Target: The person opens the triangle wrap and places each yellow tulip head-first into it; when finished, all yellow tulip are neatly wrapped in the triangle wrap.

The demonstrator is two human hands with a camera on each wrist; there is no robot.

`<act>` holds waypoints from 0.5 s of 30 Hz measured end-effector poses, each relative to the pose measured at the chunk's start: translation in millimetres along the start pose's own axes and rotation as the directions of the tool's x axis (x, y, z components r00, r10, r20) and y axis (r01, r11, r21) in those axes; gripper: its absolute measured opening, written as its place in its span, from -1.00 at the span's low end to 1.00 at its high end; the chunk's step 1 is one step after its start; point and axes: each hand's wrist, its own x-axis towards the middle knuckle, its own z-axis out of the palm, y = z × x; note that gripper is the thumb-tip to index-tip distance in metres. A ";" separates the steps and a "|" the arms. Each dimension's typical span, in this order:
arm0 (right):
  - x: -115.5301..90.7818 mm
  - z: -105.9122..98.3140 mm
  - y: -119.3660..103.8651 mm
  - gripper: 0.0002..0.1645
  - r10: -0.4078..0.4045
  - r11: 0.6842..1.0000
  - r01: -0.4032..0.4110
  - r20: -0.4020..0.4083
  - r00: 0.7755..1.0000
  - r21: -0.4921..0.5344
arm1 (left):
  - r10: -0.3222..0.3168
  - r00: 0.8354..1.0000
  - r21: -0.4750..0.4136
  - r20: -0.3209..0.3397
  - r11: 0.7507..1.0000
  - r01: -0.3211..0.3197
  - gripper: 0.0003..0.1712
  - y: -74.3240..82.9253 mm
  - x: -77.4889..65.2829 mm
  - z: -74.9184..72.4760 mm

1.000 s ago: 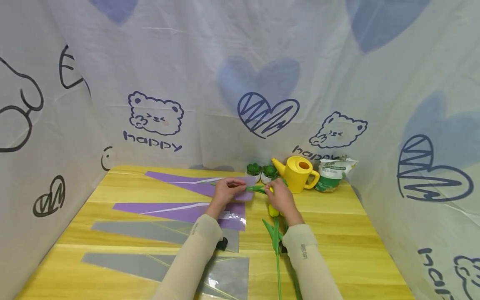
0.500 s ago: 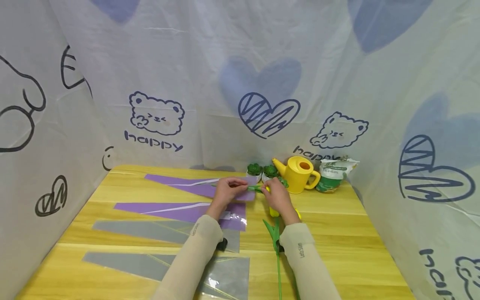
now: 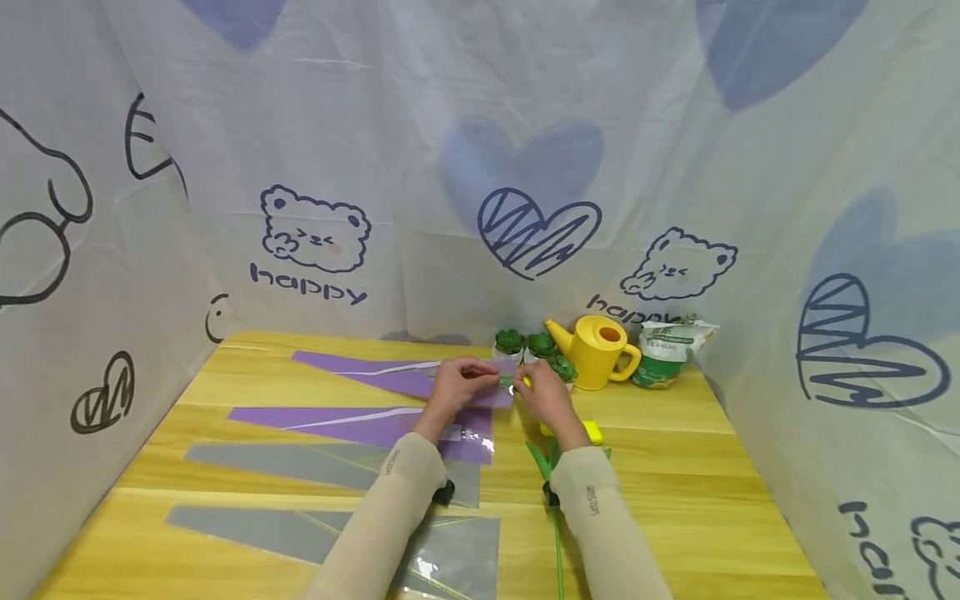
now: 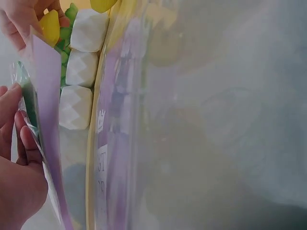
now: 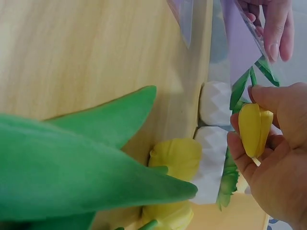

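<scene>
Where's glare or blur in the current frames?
Head: bright glare on the bottom gray wrapper; left wrist: milky, blurred haze over the right half, white pots clearer; right wrist: large foreground leaf looks soft, held yellow tulip crisper.

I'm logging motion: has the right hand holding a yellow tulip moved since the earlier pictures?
Yes: in the head view, the bare right hand has shifted left, away from the yellow spouted watering can.

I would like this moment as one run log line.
left hand: holds purple sleeve; right hand: holds yellow tulip; tulip: partly inside sleeve; watering can: upright
</scene>
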 end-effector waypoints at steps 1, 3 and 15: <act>-0.2 0.8 0.2 -0.83 -0.003 1.000 0.003 -0.004 1.000 0.008 | 0.005 1.000 0.000 -0.004 1.000 -0.005 -0.82 -0.3 -0.1 0.2; -0.8 2.3 1.9 -0.84 -0.011 0.999 0.011 -0.014 1.000 0.035 | 0.011 1.000 -0.003 -0.012 1.000 -0.011 -0.83 -0.8 -0.7 0.6; -12.8 -2.6 25.4 -0.59 0.031 0.933 -0.025 -0.010 0.999 0.358 | -0.019 0.999 -0.025 -0.048 1.000 0.017 -0.82 -2.7 -0.4 -4.9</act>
